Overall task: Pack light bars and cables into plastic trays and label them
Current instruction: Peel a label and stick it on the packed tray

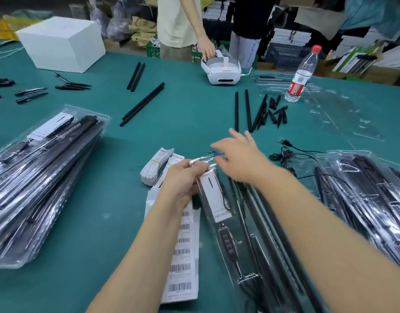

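The left hand (pixel 183 179) curls its fingers around the top edge of a clear plastic tray (pixel 237 233) that lies on the green counter (pixel 99 222), just in front of the person. The tray holds a white card (pixel 215 197) near its upper end, a black cable with a button controller (pixel 227 243) below the card, and long black light bars (pixel 269 227) along its right side. The right hand (pixel 242 159) hovers above the tray's upper right corner with its fingers spread and released, grasping nothing; it is blurred.

Under the left forearm lies a sheet of barcode labels (pixel 183 263), touching the tray's left edge. Just beyond the left hand sits a bundle of white leaflets (pixel 155 167).

To the left, a stack of filled trays (pixel 40 177) rests on the counter; another stack of filled trays (pixel 371 199) lies on the right. Between the right stack and the open tray, a loose black cable (pixel 291 153) lies coiled. Farther back, loose black bars (pixel 247 110) and small black pieces (pixel 277 112) are scattered near a water bottle (pixel 302 75) with a red cap. A white headset (pixel 221 71) sits at the far edge, with another person's hand (pixel 205 49) touching it. A white foam block (pixel 61 42) stands at the far left.
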`<state>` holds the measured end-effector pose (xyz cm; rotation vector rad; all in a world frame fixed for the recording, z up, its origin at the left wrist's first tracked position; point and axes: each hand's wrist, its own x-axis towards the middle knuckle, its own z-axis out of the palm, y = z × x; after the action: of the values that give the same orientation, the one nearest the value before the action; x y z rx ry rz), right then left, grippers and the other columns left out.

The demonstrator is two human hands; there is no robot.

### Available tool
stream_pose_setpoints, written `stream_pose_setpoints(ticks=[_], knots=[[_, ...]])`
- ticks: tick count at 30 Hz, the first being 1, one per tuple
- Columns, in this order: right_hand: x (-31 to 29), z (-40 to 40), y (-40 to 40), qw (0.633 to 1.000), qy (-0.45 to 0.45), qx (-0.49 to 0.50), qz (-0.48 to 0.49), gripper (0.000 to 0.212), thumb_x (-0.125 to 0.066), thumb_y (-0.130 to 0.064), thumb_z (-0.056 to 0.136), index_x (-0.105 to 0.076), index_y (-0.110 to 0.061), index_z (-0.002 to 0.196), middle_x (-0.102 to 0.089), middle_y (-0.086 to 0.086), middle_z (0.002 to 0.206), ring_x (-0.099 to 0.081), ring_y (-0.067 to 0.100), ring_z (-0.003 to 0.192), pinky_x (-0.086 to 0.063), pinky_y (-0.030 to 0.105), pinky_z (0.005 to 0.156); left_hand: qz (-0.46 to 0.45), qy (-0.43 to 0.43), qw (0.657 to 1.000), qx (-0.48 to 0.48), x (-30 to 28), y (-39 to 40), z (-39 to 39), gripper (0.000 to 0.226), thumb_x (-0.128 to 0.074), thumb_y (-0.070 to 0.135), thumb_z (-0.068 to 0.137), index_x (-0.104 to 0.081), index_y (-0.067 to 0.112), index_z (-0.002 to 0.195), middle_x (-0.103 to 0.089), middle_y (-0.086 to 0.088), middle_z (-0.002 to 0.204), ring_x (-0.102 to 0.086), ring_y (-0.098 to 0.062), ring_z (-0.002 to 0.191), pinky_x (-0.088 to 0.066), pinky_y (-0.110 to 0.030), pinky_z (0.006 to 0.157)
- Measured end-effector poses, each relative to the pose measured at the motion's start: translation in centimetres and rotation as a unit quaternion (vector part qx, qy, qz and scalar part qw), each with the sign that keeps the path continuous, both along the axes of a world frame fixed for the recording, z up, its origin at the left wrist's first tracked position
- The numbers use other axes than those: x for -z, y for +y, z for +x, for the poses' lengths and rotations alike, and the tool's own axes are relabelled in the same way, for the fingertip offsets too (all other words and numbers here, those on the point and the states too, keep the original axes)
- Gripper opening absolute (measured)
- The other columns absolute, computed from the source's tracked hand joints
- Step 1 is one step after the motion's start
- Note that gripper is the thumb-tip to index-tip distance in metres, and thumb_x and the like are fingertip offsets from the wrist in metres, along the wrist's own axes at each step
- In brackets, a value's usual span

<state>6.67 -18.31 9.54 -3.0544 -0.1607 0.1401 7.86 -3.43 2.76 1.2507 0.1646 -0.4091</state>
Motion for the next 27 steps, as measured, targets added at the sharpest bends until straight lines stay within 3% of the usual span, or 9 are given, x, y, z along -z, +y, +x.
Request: stream_pose_setpoints(ticks=[2, 3, 5, 9, 14, 18, 20, 24, 27], knots=[[-1.6, 2.1, 0.4, 0.995, 0.094, -0.008, 0.021, 0.034, -0.049, -0.028, 0.101, -0.060, -0.027, 0.133, -0.063, -0.003, 0.133, -0.049, 0.025, 0.132, -0.031, 0.049, 0.116, -0.011, 0.001, 1.000, 0.011, -0.1, -0.3, -0.1, 0.007, -0.066, 0.001, 0.091, -0.062, 0.006, 0.090, -0.062, -0.012, 0.080, -0.058, -0.020, 0.061, -0.049, -0.029, 0.054], [-2.1, 2.8, 0.6, 0.993, 0.116, -0.010, 0.032, 0.027, -0.053, -0.025, 0.098, -0.068, -0.027, 0.121, -0.070, -0.002, 0.119, -0.060, 0.026, 0.116, -0.044, 0.045, 0.105, -0.012, -0.002, 1.000, 0.012, -0.2, -0.4, 0.0, 0.006, -0.067, 0.002, 0.090, -0.063, 0.005, 0.094, -0.063, -0.011, 0.080, -0.059, -0.018, 0.059, -0.049, -0.027, 0.051], [-2.8, 3.6, 0.9, 0.989, 0.139, -0.010, 0.051, 0.018, -0.059, -0.016, 0.092, -0.074, -0.025, 0.099, -0.075, 0.002, 0.100, -0.067, 0.030, 0.098, -0.055, 0.041, 0.089, -0.022, -0.003, 1.000, 0.008, -0.4, -0.5, 0.1, 0.008, -0.069, 0.004, 0.089, -0.065, 0.006, 0.095, -0.067, -0.009, 0.079, -0.063, -0.015, 0.056, -0.048, -0.023, 0.047], [-3.0, 4.2, 1.2, 0.987, 0.144, 0.006, 0.074, 0.015, -0.068, -0.013, 0.088, -0.075, -0.026, 0.092, -0.075, 0.002, 0.095, -0.066, 0.024, 0.088, -0.056, 0.039, 0.088, 0.006, -0.029, 1.000, 0.005, -0.5, -0.1, 0.4, 0.008, -0.072, 0.006, 0.089, -0.065, 0.008, 0.087, -0.068, -0.007, 0.082, -0.065, -0.012, 0.059, -0.046, -0.019, 0.044], [-3.6, 4.5, 1.5, 0.981, 0.187, 0.002, 0.043, 0.014, -0.070, -0.018, 0.088, -0.070, -0.027, 0.099, -0.067, -0.010, 0.087, -0.057, 0.007, 0.073, -0.045, 0.024, 0.065, 0.012, -0.048, 0.999, -0.009, -0.8, -0.3, 0.3, 0.007, -0.071, 0.004, 0.089, -0.066, 0.000, 0.092, -0.066, -0.008, 0.080, -0.066, -0.012, 0.061, -0.051, -0.022, 0.050], [-4.4, 4.8, 1.6, 0.980, 0.198, 0.009, 0.036, 0.013, -0.073, -0.020, 0.087, -0.074, -0.023, 0.100, -0.071, -0.005, 0.088, -0.056, 0.006, 0.072, -0.042, 0.021, 0.061, 0.016, -0.055, 0.998, -0.017, -0.7, -0.6, 0.5, 0.012, -0.071, 0.006, 0.089, -0.066, -0.002, 0.095, -0.067, -0.007, 0.079, -0.066, -0.014, 0.063, -0.056, -0.027, 0.055], [-4.5, 4.9, 1.7, 0.980, 0.197, 0.009, 0.030, 0.011, -0.074, -0.022, 0.088, -0.076, -0.022, 0.099, -0.068, -0.008, 0.085, -0.056, 0.008, 0.073, -0.043, 0.022, 0.063, 0.025, -0.060, 0.998, -0.016, -0.6, -0.8, 0.7, 0.008, -0.072, 0.007, 0.089, -0.066, 0.002, 0.090, -0.068, -0.008, 0.081, -0.066, -0.016, 0.065, -0.057, -0.029, 0.059], [-4.1, 4.9, 1.7, 0.981, 0.192, 0.013, 0.018, 0.013, -0.071, -0.022, 0.090, -0.075, -0.021, 0.102, -0.070, -0.003, 0.095, -0.059, 0.017, 0.089, -0.050, 0.031, 0.083, 0.040, -0.062, 0.997, -0.019, -0.5, -1.0, 0.8, 0.010, -0.071, 0.008, 0.090, -0.063, 0.005, 0.085, -0.072, -0.016, 0.093, -0.065, -0.019, 0.071, -0.056, -0.029, 0.059], [-4.0, 4.8, 1.7, 0.981, 0.191, 0.018, 0.025, 0.010, -0.071, -0.021, 0.090, -0.074, -0.020, 0.100, -0.068, -0.005, 0.093, -0.060, 0.017, 0.092, -0.049, 0.030, 0.085, 0.047, -0.066, 0.996, -0.028, -0.4, -1.1, 0.8, 0.010, -0.072, 0.008, 0.089, -0.065, 0.002, 0.088, -0.073, -0.022, 0.103, -0.064, -0.021, 0.073, -0.055, -0.029, 0.059]])
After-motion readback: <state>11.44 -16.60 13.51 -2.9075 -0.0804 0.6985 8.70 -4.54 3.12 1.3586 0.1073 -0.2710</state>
